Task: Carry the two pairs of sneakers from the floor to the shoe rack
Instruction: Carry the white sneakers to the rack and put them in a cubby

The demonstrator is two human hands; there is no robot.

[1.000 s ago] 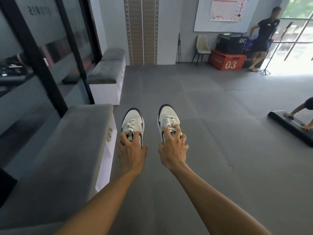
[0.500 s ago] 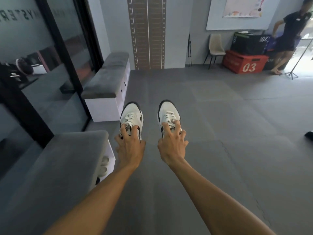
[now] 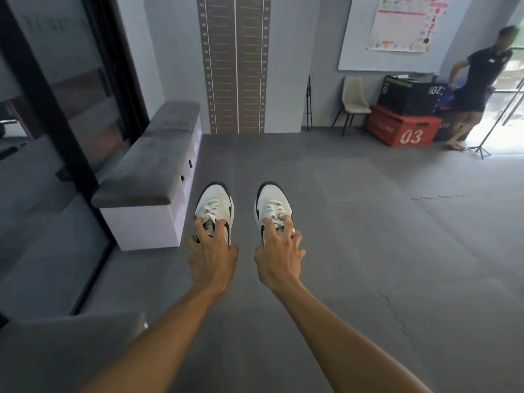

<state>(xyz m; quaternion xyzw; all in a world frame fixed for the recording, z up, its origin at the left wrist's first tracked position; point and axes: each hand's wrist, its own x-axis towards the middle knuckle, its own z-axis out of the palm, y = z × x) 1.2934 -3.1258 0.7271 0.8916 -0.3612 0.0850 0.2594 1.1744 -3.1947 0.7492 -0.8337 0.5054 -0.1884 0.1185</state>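
**Two sneakers held out over the floor**

We gripped one white sneaker in each hand, toes pointing away. Our left hand (image 3: 211,255) pinched the left sneaker (image 3: 215,205) at its laces; our right hand (image 3: 279,256) clutched the right sneaker (image 3: 272,204) likewise. Our fingers hid both heels. The shoe rack (image 3: 158,177) stood just left, its cubbies barely readable. Grey floor (image 3: 354,222) lay open ahead.

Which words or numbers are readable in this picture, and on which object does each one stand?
"03": on the red box.
"20", seen mirrored: on the black box.
Height scale on the pillar: numbers too small to read.
Wall poster: text blurred, unreadable.
Sneakers: no readable text.
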